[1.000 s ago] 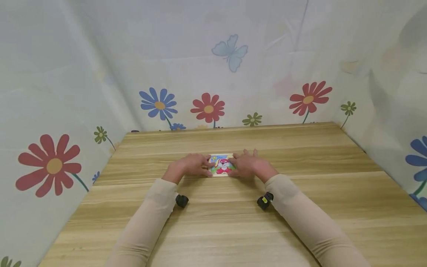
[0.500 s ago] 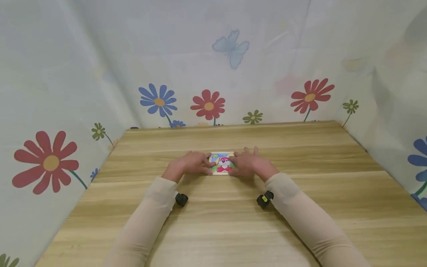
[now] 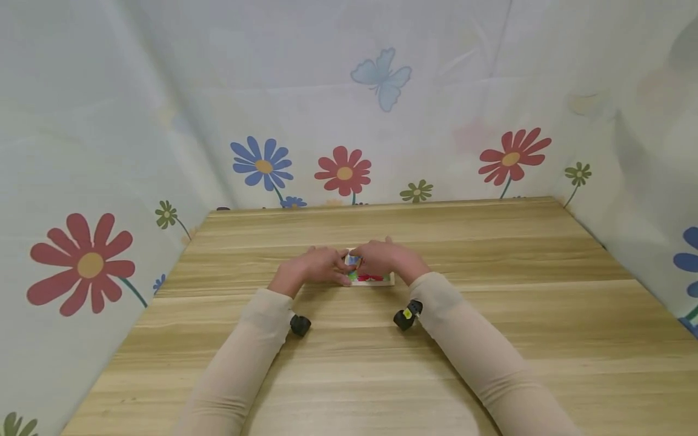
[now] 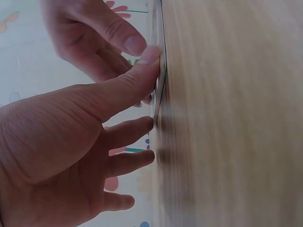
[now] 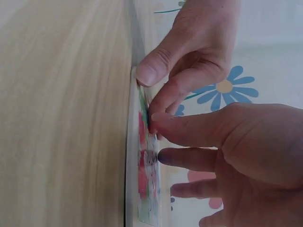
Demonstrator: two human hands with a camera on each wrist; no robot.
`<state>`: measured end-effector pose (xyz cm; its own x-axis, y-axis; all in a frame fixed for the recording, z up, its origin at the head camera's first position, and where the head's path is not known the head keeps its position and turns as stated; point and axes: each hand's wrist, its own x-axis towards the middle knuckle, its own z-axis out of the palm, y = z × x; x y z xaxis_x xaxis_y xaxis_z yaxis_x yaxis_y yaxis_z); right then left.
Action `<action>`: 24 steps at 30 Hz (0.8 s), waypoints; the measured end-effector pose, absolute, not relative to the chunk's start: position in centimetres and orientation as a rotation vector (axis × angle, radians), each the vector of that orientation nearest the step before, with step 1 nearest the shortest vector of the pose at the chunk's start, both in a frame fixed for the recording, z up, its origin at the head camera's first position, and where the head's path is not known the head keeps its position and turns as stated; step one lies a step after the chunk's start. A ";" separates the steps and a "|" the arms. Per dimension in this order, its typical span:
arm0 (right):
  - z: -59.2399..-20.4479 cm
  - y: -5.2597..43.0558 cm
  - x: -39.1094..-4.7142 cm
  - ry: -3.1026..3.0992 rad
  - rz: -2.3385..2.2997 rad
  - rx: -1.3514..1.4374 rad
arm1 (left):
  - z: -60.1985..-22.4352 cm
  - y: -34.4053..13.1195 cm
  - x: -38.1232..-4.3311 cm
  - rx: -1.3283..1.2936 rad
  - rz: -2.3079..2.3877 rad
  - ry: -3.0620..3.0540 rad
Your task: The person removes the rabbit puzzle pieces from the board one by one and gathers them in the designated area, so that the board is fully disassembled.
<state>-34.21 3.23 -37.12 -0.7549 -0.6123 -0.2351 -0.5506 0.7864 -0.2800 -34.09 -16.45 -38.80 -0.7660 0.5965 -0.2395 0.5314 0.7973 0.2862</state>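
Observation:
A small flat picture board (image 3: 386, 282) with a pale rim lies at the middle of the table. Its colourful print, pink, green and blue, shows in part in the right wrist view. My left hand (image 3: 319, 265) holds the board's left end, thumb (image 5: 147, 74) on the near corner and index finger bent onto the print. My right hand (image 3: 384, 257) reaches over the board from the right and covers most of the picture. Its thumb tip (image 5: 163, 118) meets the left index fingertip close over the print, with the other fingers stretched out.
The wood-grain table (image 3: 349, 357) spreads around the board on all sides. A pale cloth (image 3: 294, 91) with printed flowers and a butterfly hangs behind it and along both sides. A small black camera sits at each wrist, the right one (image 3: 406, 316) marked with yellow.
My right hand has shifted left from the board's right end to over the picture, baring the lower right corner and hiding the printed animal's face. My left hand keeps its place.

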 end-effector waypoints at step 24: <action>-38.1 1.5 -35.5 2.821 -0.217 -0.953 | -39.0 -16.4 -34.4 0.896 0.290 2.646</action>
